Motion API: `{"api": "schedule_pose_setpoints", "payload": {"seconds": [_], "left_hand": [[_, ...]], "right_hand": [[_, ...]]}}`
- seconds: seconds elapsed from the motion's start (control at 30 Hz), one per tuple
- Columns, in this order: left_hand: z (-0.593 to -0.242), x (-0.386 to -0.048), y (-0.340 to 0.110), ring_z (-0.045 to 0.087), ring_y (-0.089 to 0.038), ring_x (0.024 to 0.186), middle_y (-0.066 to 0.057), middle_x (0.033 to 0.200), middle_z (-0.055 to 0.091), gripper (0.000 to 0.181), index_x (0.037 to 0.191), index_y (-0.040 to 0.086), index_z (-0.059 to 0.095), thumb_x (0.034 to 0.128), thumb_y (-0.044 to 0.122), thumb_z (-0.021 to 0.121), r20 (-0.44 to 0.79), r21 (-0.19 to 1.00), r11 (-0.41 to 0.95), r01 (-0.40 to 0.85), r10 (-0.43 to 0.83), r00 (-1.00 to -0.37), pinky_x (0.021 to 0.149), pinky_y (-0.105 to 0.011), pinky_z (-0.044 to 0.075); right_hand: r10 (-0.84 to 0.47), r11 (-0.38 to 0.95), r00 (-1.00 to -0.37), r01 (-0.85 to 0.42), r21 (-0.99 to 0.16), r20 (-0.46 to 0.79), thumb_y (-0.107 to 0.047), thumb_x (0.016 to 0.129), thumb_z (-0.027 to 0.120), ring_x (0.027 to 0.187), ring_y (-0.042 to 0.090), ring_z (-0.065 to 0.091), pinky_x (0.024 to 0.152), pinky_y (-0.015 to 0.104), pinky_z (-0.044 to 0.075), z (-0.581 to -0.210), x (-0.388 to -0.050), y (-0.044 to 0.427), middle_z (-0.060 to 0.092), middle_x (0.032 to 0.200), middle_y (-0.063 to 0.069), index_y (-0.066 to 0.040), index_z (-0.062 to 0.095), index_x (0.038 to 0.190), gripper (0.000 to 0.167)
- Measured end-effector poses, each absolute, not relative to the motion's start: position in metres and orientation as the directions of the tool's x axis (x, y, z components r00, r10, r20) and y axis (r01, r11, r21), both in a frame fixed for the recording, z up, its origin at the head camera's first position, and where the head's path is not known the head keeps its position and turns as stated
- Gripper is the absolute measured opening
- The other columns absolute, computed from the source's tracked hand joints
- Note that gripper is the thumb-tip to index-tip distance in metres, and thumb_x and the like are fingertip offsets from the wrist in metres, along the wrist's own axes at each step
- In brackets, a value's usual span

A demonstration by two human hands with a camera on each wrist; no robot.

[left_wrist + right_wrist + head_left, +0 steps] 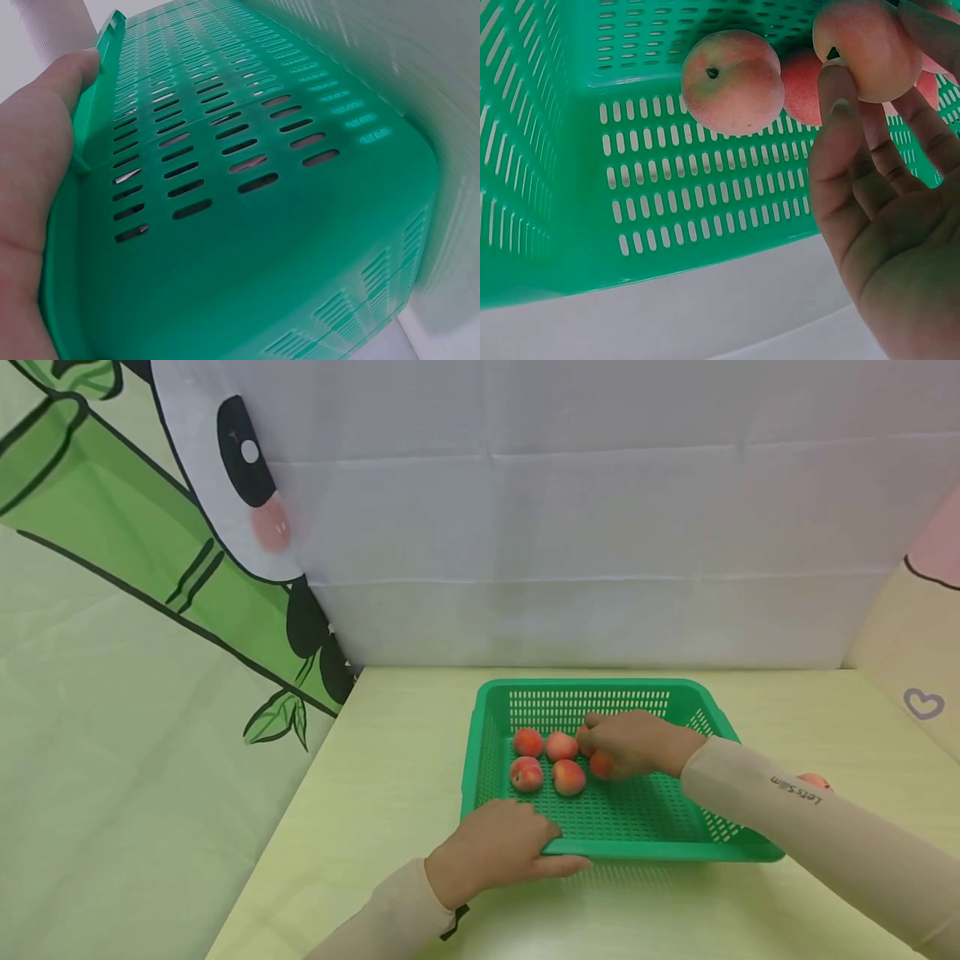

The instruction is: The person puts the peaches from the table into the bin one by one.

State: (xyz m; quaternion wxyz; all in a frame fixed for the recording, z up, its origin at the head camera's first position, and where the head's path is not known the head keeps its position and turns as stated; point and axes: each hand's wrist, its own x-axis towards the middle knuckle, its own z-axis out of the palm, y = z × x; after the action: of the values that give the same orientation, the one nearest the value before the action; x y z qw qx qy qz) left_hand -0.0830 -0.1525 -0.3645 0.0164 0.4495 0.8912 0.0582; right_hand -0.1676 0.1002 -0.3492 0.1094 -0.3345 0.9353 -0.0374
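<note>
A green plastic basket [660, 852] with slotted walls stands on the table. My left hand [498, 847] grips its near rim at the left corner, with the thumb along the outside. In the left wrist view, that hand [34, 172] lies against the rim beside the slotted wall [247, 255]. My right hand [637, 743] is inside the basket, pinching a peach [602, 766]. The right wrist view has this peach [866, 52] between thumb and fingers. Several other peaches sit on the basket's left side, among them a red-orange peach [528, 742] and a yellowish-pink peach [568, 777].
Another peach [813, 780] lies on the table right of the basket, partly hidden by the right forearm. The pale yellow table [390, 760] meets a white cloth backdrop [570, 527] at the back and a printed panda-and-bamboo cloth [135, 635] on the left.
</note>
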Motion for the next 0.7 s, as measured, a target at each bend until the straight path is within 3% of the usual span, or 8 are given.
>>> {"api": "schedule_pose_setpoints", "payload": {"seconds": [0.7], "left_hand": [[-0.3632,-0.0828,-0.1520,0.021,-0.003,0.045,0.012,0.051,0.024,0.064,0.057,0.023,0.040,0.1018,0.063,0.063,-0.004,0.130,0.606,0.785,0.792,-0.610,0.045,-0.021,0.020]], "right_hand": [[-0.644,0.765,-0.744,-0.628,-0.142,-0.179,-0.011,0.093,0.084,0.065,0.014,0.047,0.061,0.029,0.042,-0.3495,-0.1664,0.0979,0.048,0.094,-0.005,-0.019,0.064,0.096,0.021]]}}
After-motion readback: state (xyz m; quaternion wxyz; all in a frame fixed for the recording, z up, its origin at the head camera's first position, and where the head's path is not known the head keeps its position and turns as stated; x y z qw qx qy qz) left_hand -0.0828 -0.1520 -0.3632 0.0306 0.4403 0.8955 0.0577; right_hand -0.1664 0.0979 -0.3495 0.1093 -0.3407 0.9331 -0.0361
